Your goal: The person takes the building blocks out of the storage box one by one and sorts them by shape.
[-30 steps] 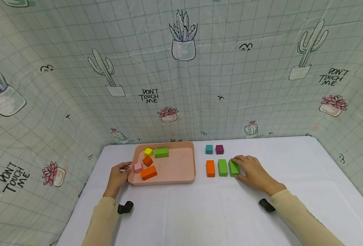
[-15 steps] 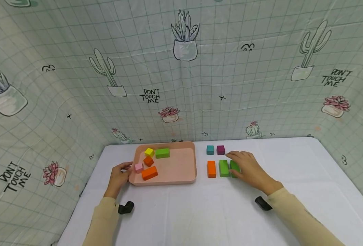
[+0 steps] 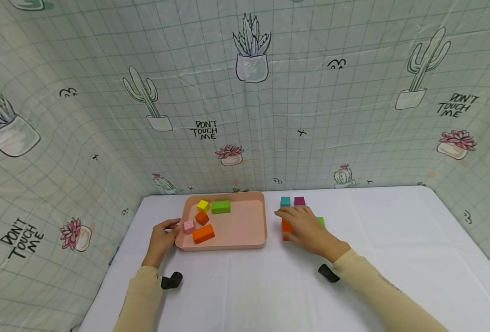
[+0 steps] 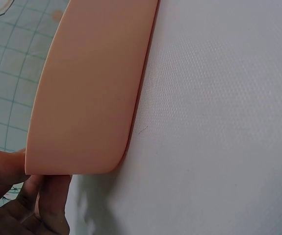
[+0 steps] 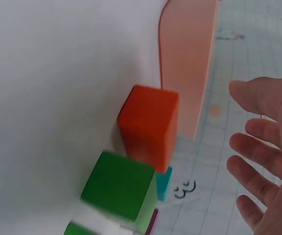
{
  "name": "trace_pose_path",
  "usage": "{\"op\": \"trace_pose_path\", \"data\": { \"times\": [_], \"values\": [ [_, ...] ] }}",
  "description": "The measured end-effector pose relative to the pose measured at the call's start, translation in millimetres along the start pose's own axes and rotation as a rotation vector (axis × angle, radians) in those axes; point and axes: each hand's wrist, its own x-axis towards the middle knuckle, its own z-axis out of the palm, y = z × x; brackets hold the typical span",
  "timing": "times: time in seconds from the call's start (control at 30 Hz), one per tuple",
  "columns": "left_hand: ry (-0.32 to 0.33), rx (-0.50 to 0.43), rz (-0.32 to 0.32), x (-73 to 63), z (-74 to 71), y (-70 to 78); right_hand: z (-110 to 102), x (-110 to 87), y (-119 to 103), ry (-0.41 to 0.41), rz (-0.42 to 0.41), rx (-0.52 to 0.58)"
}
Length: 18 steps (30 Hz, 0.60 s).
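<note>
At the left end of a peach tray [image 3: 245, 226], my left hand [image 3: 162, 237] holds the rim; in the left wrist view its fingers [image 4: 52, 200] lie against the tray's end wall. My right hand [image 3: 309, 233] is over the row of blocks right of the tray, thumb and fingers apart, holding nothing. Beneath it an orange block [image 5: 148, 129] and a green block [image 5: 118, 188] stand side by side. Another green block [image 3: 321, 221] peeks out past the hand. Behind them sit a teal cube [image 3: 285, 201] and a purple cube [image 3: 299, 201].
Inside the tray lie a yellow cube [image 3: 203, 205], a green block [image 3: 221, 207], an orange cube [image 3: 202, 217], a pink cube [image 3: 189, 226] and an orange block [image 3: 203, 234]. A patterned cloth [image 3: 303, 101] rises behind the white table [image 3: 245, 286].
My right hand has let go of the rightmost green block and moved left across the row to above the orange block. My left hand has stayed at the tray's end.
</note>
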Motion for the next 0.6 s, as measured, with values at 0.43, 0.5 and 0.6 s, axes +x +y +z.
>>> {"op": "trace_pose_path", "data": {
  "times": [0.43, 0.5, 0.6],
  "values": [
    [0.008, 0.013, 0.010, -1.8, -0.6, 3.0, 15, 37.8, -25, -0.047, -0.134, -0.024],
    [0.009, 0.014, 0.010, -2.1, -0.5, 3.8, 15, 43.6, -29, -0.064, -0.151, -0.024],
    [0.005, 0.014, 0.008, -2.6, -1.0, 4.7, 14, 52.5, -36, -0.094, -0.171, -0.019]
  ]
}}
